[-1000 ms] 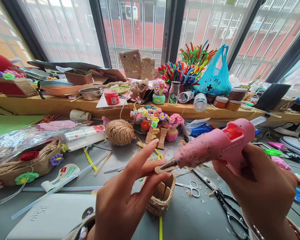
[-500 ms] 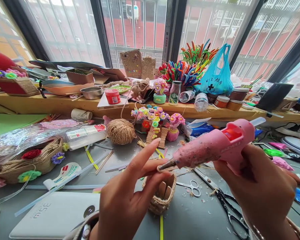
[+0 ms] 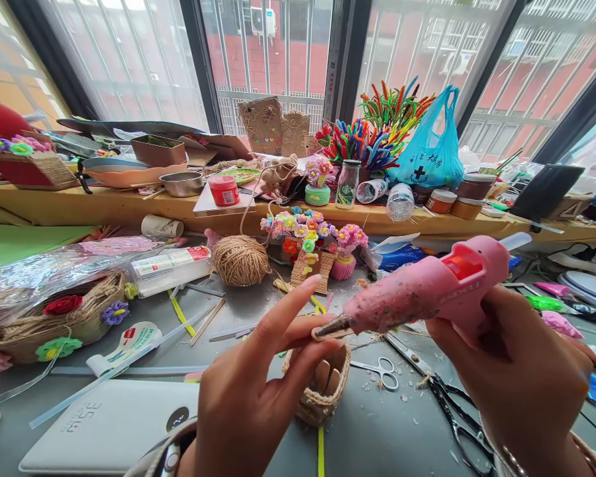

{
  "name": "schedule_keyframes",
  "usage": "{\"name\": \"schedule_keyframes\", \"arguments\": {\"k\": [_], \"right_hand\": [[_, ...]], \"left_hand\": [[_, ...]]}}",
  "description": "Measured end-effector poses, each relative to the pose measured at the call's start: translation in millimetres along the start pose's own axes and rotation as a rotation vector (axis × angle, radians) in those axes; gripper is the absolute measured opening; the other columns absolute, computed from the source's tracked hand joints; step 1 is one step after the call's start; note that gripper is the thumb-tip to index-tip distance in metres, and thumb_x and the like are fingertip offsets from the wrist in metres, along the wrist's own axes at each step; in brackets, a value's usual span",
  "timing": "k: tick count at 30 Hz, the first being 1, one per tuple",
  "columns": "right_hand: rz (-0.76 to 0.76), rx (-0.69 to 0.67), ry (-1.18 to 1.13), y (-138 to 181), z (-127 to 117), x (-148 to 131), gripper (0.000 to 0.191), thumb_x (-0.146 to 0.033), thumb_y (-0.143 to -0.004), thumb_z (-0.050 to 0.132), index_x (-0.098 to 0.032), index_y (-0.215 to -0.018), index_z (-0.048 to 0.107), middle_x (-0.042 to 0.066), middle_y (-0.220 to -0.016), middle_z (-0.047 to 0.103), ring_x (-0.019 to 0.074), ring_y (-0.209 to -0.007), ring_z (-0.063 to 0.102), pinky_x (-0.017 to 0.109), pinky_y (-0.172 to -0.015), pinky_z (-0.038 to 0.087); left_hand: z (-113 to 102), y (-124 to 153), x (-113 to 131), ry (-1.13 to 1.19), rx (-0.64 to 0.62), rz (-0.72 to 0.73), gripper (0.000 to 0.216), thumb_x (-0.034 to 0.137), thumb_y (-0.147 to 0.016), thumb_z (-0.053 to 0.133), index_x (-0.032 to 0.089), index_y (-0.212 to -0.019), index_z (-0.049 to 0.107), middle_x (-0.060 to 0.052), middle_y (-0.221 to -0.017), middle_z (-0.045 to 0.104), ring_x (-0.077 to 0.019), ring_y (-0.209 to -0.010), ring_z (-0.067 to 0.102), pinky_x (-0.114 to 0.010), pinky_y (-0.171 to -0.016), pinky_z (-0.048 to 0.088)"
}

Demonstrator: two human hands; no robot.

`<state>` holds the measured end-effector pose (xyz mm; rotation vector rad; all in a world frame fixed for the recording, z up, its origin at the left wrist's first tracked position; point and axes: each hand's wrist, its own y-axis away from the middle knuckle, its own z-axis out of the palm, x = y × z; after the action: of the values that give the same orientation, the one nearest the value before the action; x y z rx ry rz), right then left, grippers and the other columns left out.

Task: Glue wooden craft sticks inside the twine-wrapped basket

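My right hand (image 3: 516, 377) grips a pink hot glue gun (image 3: 427, 288), its metal nozzle pointing left and down. The nozzle tip touches a small wooden stick (image 3: 322, 334) that my left hand (image 3: 258, 391) pinches between thumb and middle finger, with the index finger stretched up. Just below the stick sits a small jute-wrapped basket (image 3: 320, 391) on the grey table (image 3: 377, 430), with more wooden sticks standing inside it.
Small scissors (image 3: 380, 372) and large black scissors (image 3: 457, 417) lie right of the basket. A twine ball (image 3: 241, 260), paper-flower pots (image 3: 302, 232), glue sticks, a white device (image 3: 109, 424) and a woven flower basket (image 3: 59, 321) crowd the table. A cluttered wooden shelf (image 3: 129, 205) runs behind.
The view has shifted slightly. The glue gun nozzle and the stick in my left hand stay together, almost still.
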<state>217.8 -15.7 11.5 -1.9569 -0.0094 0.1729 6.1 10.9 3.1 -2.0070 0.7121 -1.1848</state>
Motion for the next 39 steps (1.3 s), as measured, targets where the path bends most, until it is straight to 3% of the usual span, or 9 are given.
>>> {"name": "schedule_keyframes", "arguments": {"k": [12,25,33,39], "right_hand": [[-0.040,-0.001,0.011,-1.5,0.9,1.8,0.015,-0.039,-0.082,0.051,-0.025,-0.079,0.046,-0.007,-0.046,0.043,0.0092,-0.035,0.036,0.024,-0.038,0.025],[-0.016,-0.006,-0.018,-1.0,0.1,6.4,0.016,-0.040,-0.079,0.055,-0.026,-0.081,0.048,-0.006,-0.050,0.049,0.0122,-0.038,0.044,0.025,-0.039,0.027],[-0.032,-0.007,0.013,0.4,-0.9,8.5,0.016,-0.042,-0.081,0.053,-0.027,-0.083,0.048,-0.005,-0.052,0.050,0.0130,-0.039,0.045,0.027,-0.039,0.025],[-0.042,0.017,0.037,-2.6,-0.5,7.0,0.018,-0.043,-0.080,0.051,-0.026,-0.076,0.048,-0.006,-0.047,0.040,0.0124,-0.035,0.037,0.028,-0.040,0.022]], "left_hand": [[0.1,0.2,0.5,-0.015,-0.001,-0.002,0.051,0.021,-0.079,0.068,0.030,-0.126,0.051,0.012,-0.084,0.074,-0.0042,-0.071,0.070,-0.002,-0.076,0.049],[1.0,0.5,-0.5,-0.040,0.013,-0.020,0.047,0.026,-0.079,0.067,0.030,-0.124,0.052,0.008,-0.080,0.075,-0.0110,-0.065,0.071,-0.014,-0.068,0.057],[1.4,0.0,-1.5,-0.034,0.002,-0.021,0.048,0.024,-0.079,0.067,0.030,-0.124,0.052,0.011,-0.083,0.074,-0.0041,-0.071,0.070,-0.003,-0.077,0.049],[1.0,0.1,-2.1,-0.056,0.005,0.009,0.049,0.023,-0.079,0.067,0.029,-0.126,0.051,0.010,-0.084,0.074,-0.0065,-0.072,0.070,-0.007,-0.076,0.052]]}}
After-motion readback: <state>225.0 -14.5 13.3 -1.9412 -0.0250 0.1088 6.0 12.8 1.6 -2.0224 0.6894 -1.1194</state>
